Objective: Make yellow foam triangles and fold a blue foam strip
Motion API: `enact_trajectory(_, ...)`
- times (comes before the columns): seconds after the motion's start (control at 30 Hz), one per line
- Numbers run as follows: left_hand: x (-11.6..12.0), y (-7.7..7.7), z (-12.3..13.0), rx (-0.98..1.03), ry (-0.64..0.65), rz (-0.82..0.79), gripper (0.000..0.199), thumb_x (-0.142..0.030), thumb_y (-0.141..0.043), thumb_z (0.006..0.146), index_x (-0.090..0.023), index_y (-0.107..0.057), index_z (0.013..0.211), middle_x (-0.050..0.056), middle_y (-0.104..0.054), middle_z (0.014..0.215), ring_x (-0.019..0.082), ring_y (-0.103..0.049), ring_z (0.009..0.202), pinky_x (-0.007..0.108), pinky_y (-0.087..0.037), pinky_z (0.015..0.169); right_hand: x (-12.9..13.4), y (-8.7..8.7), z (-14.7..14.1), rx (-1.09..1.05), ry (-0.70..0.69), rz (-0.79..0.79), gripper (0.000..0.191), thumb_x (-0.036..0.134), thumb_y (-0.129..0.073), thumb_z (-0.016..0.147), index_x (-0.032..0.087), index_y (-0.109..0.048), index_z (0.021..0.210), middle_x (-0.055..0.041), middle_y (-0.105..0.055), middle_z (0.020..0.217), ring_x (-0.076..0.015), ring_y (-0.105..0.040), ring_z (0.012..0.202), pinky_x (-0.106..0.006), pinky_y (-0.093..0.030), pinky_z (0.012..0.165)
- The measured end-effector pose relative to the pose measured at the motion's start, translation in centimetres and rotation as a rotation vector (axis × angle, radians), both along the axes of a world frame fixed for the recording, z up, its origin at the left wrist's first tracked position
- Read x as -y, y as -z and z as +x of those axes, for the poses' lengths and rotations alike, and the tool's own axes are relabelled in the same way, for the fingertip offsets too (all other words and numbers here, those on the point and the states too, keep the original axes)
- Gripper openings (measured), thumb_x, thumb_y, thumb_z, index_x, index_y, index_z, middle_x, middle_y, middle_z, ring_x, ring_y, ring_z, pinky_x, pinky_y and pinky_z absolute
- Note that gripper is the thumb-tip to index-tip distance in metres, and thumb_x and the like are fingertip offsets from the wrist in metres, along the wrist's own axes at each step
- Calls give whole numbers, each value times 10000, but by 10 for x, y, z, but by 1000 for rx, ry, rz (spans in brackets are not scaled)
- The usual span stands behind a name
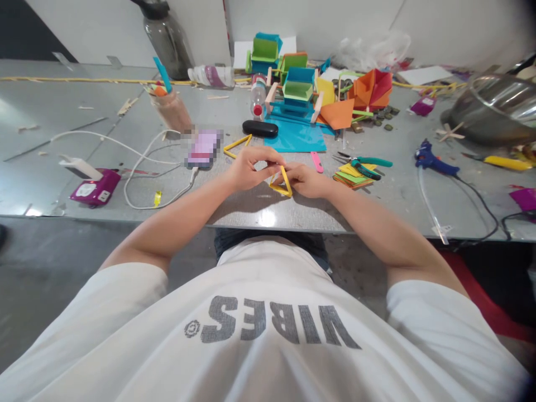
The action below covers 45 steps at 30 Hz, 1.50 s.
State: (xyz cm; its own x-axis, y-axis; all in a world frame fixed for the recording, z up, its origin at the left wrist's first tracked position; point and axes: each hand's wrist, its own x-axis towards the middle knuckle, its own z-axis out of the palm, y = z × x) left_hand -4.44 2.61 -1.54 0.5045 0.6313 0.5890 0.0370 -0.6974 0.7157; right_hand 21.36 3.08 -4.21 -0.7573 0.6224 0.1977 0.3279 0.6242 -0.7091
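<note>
Just above the near part of the table, a small triangular frame of yellow sticks (286, 182) is held between both hands. My left hand (250, 167) is closed, its thumb and fingers pinching the frame's upper corner. From the other side, my right hand (306, 180) has its fingers closed against the same frame; some fingertips are hidden behind it. A second yellow stick frame (237, 146) lies on the table beyond my left hand. Right of my right hand are a pink cutter (317, 162) and a stack of coloured paper pieces (354, 177) with green-handled pliers (368, 161) on top.
A blue glue gun (435, 160) with a cord lies at right, near a metal bowl (494, 109). Colourful paper models (298, 89) stand at the back. A phone (204, 148) on a white cable, a purple power adapter (95, 187) and a stick-filled jar (171, 109) are left.
</note>
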Motion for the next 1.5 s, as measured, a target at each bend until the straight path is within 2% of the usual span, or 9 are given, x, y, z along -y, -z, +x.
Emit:
enact_trajectory(0.23,7,-1,3,30,36,1,137,-439,-873,948,-332,-921,1020,62,-877,1011,248,-826,959,438,-641,936,-1,-1,-4,44,-23,45,475,121,-589,831,310,-926,1108,-76,-794,1394,-308,-715,1307,-538,-561,1198)
enact_trajectory(0.47,11,-5,7,25,-35,-199,223,-434,-1015,782,-292,-847,821,51,-846,935,267,-827,945,489,-647,989,-1,-3,-2,98,-78,170,461,137,-636,870,328,-927,1173,-76,-813,1434,-305,-732,1337,-527,-568,1209)
enact_trajectory(0.63,11,-4,6,-24,-1,-101,176,-479,-931,871,-315,-882,913,62,-857,960,263,-818,931,465,-643,938,1,-3,-2,99,-104,192,505,131,-629,835,301,-921,1211,-95,-815,1399,-316,-746,1311,-522,-567,1196)
enact_trajectory(0.7,11,-4,6,-28,12,-46,169,-486,-878,916,-320,-891,944,65,-862,959,254,-812,912,449,-638,909,3,-4,-2,73,-93,129,474,144,-627,833,303,-919,1170,-85,-822,1364,-315,-748,1287,-521,-568,1187)
enact_trajectory(0.8,11,-8,6,-38,6,-17,155,-469,-851,927,-318,-888,926,62,-866,947,247,-811,900,443,-638,907,3,-7,-1,-32,-51,-100,339,205,-639,874,277,-898,1081,-82,-843,1238,-306,-759,1192,-511,-594,1119)
enact_trajectory(0.93,14,-14,6,-74,2,-61,104,-417,-896,892,-314,-881,895,62,-867,952,254,-824,923,450,-643,934,0,-11,6,-215,-5,-327,255,434,-732,972,219,-834,1061,-81,-809,1007,-262,-735,950,-445,-612,920)
enact_trajectory(1.1,14,-12,5,-51,30,9,112,-416,-883,939,-307,-890,966,71,-875,989,252,-838,947,432,-639,920,5,-11,6,-252,-10,-416,520,687,-891,914,199,-799,1068,-55,-769,983,-204,-685,898,-355,-574,846)
enact_trajectory(1.27,9,-4,4,-35,57,166,232,-463,-774,1050,-254,-874,1068,84,-879,1014,227,-838,940,397,-630,882,9,-13,2,-231,2,-420,550,718,-901,904,178,-806,940,-27,-716,842,-172,-618,807,-327,-516,787)
enact_trajectory(1.5,4,4,6,-4,53,142,236,-478,-819,1026,-254,-882,1064,78,-878,1003,220,-828,924,381,-616,851,11,-14,0,-252,19,-464,529,691,-924,883,197,-856,1059,-38,-775,907,-187,-629,840,-340,-535,812)
